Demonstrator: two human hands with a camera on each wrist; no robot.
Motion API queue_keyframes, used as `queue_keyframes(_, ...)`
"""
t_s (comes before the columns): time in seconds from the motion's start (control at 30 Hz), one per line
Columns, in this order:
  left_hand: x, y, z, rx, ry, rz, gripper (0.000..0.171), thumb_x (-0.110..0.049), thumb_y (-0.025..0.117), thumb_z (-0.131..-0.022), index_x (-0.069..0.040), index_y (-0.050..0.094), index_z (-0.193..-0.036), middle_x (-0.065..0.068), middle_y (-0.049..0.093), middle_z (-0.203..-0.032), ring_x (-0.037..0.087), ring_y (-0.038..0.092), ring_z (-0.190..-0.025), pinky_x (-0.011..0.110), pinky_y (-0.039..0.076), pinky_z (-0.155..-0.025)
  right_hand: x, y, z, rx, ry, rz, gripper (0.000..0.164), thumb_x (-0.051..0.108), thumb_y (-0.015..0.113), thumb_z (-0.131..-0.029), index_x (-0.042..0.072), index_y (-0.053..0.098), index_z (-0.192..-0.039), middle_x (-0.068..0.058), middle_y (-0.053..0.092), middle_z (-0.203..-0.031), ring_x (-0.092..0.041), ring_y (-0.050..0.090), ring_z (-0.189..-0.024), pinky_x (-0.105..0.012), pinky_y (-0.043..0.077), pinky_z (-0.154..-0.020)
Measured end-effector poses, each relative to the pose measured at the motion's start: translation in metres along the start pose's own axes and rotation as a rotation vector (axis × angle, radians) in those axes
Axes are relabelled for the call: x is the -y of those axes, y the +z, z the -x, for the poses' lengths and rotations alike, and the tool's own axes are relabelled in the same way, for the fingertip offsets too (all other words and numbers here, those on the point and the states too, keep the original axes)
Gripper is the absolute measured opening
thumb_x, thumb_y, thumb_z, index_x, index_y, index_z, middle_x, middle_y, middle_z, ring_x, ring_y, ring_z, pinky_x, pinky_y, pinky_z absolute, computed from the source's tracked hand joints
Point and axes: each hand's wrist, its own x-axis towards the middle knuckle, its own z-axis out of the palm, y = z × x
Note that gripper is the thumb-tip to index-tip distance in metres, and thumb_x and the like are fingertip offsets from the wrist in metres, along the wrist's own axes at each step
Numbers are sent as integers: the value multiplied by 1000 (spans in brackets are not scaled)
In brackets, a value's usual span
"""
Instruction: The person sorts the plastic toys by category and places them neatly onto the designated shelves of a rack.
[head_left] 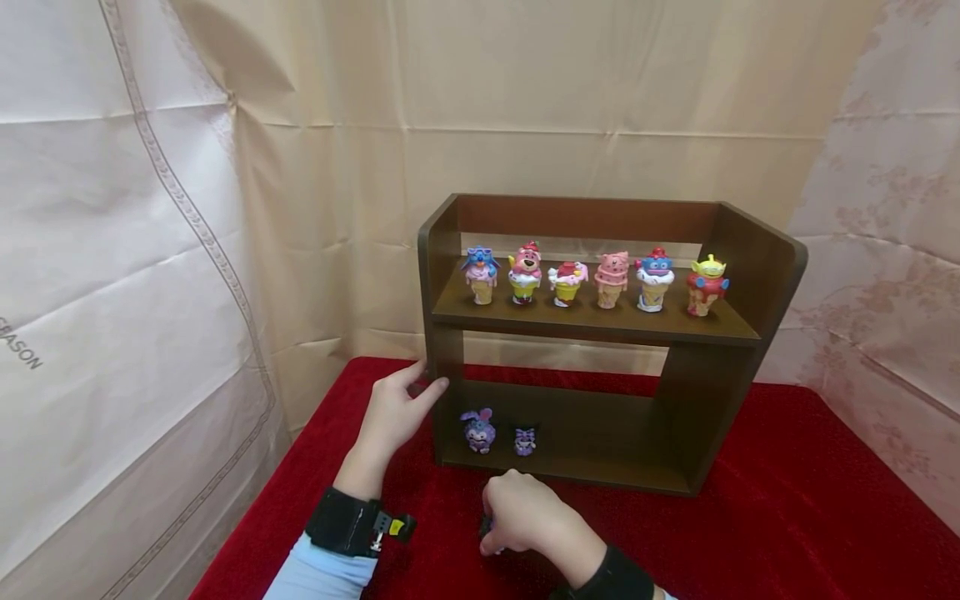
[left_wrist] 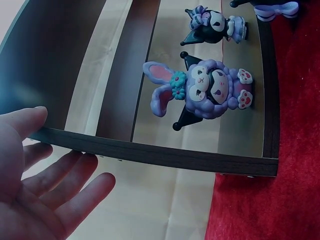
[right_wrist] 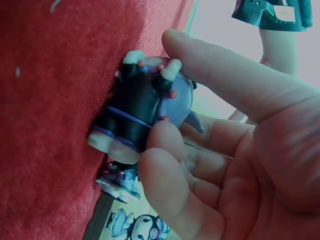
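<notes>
My left hand (head_left: 397, 408) is at the left side panel of the brown two-tier shelf (head_left: 592, 327). Its thumb touches the panel's edge, with the other fingers loosely extended outside it. In front of the shelf, my right hand (head_left: 525, 512) pinches a small figurine (right_wrist: 132, 107) between thumb and fingers. The figurine has a black-and-purple body and a lilac head part, low over the red cloth. Behind it, the right wrist view shows another dark figurine (right_wrist: 120, 182). A purple bunny-eared figurine (left_wrist: 210, 87) and a smaller black-and-purple figurine (left_wrist: 215, 26) stand on the lower tier.
Several ice-cream-cone figurines (head_left: 611, 279) stand in a row on the upper tier. A red cloth (head_left: 787, 508) covers the table under the shelf. Beige sheeting (head_left: 540, 83) hangs behind, and white sheeting (head_left: 127, 275) hangs at the left.
</notes>
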Motion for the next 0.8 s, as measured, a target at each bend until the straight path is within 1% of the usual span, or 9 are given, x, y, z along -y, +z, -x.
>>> queue_keyframes(0.13, 0, 0, 0, 1, -2, -1, 44, -35, 67, -91, -19, 59, -131, 0, 65, -117, 8, 63, -89, 33, 58, -70, -1, 0, -1, 6, -13, 4, 24, 28, 87, -66, 21, 65, -68, 12, 54, -58, -5, 51, -48, -24, 47, -45)
queue_keyframes(0.43, 0, 0, 1, 6, -10, -8, 44, -35, 66, -91, -20, 58, -132, 0, 64, -119, 9, 63, -90, 33, 58, -70, -4, -5, 1, 13, -46, 8, 19, 27, 84, -68, 20, 67, -74, 14, 54, -60, -3, 51, -49, -23, 47, -47)
queue_keyframes(0.53, 0, -1, 0, 8, -17, -9, 45, -36, 66, -91, -20, 59, -132, 0, 64, -119, 9, 62, -90, 33, 58, -70, -5, -7, 3, 5, -57, 14, 20, 29, 84, -68, 20, 70, -80, 14, 56, -63, -3, 51, -51, -24, 48, -49)
queue_keyframes(0.63, -1, -1, 0, 10, -24, -8, 45, -36, 66, -91, -20, 59, -132, 0, 64, -119, 8, 62, -90, 33, 58, -70, -7, -11, 3, -5, -63, 12, 25, 31, 83, -69, 18, 73, -88, 14, 59, -70, -3, 52, -56, -24, 49, -53)
queue_keyframes(0.8, -2, -1, 0, 13, -27, -5, 46, -36, 66, -91, -17, 58, -132, 2, 64, -120, 9, 62, -91, 33, 58, -71, -13, -20, 6, -46, -83, -9, 25, 34, 80, -74, 19, 73, -93, 15, 58, -70, -4, 52, -56, -25, 47, -50)
